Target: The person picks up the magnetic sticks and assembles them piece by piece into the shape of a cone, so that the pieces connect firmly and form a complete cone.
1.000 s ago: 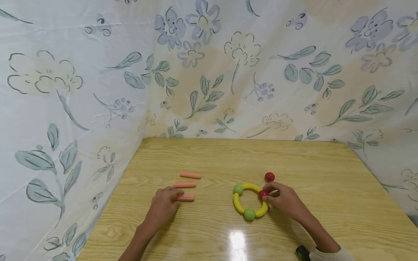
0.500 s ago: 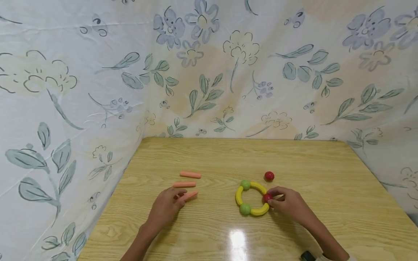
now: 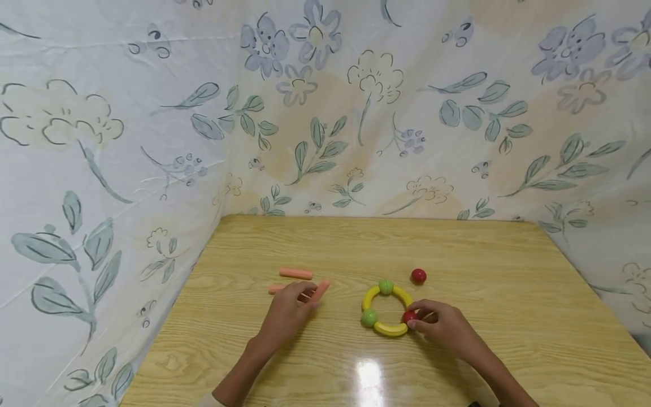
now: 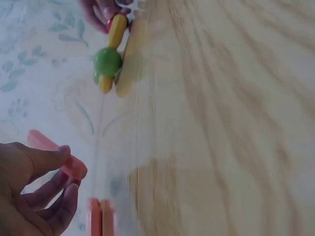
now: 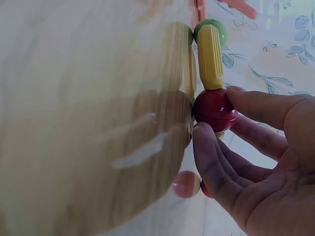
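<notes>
A ring of yellow curved pieces joined by two green balls and a red ball lies on the table. My right hand pinches that red ball at the ring's right side; the right wrist view shows thumb and fingers around the red ball. My left hand pinches an orange stick between thumb and fingers, tilted and raised off the table in the left wrist view. Beside and behind that hand lie two more orange sticks, one partly hidden by the fingers.
A loose red ball lies behind my right hand, just beyond the ring. The wooden table ends at a flowered cloth that hangs behind it and along its sides.
My left hand has lifted the nearest orange stick and carried it to the right, toward the ring. The ring has turned clockwise, with the right hand still on its red ball.
</notes>
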`<state>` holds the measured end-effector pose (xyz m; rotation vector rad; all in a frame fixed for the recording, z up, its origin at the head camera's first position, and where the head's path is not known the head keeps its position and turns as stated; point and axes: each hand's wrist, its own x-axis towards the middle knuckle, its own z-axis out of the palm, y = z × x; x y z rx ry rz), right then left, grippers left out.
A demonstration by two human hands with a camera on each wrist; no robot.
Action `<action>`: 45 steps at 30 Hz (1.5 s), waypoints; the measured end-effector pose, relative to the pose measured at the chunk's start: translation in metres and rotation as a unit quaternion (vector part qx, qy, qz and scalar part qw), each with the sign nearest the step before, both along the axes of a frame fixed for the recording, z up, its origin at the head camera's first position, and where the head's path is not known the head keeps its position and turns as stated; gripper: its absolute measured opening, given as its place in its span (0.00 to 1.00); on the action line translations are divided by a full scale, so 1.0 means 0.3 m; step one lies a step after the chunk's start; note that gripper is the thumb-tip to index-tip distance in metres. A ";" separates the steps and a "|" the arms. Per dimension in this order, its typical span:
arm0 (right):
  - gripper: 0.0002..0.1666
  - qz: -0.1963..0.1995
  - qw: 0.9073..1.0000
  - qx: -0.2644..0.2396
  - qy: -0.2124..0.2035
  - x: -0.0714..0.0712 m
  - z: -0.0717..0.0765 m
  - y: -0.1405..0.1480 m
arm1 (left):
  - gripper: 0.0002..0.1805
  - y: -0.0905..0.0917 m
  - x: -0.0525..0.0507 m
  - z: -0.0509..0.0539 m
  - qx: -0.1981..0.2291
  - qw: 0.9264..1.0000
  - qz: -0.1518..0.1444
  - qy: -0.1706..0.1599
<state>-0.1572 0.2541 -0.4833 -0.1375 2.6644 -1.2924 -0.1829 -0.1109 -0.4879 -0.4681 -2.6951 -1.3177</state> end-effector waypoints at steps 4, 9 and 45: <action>0.18 -0.002 1.000 -0.002 -0.002 0.003 0.000 -0.015 | 0.18 0.041 -0.024 0.006 0.011 1.000 -0.025 0.004; 0.20 0.000 1.000 0.008 -0.001 0.004 0.011 -0.032 | 0.17 0.101 -0.055 0.031 0.021 0.999 -0.044 0.012; 0.20 0.022 0.999 0.006 0.023 0.001 0.007 -0.048 | 0.16 0.457 -0.198 0.059 0.034 0.993 -0.109 -0.011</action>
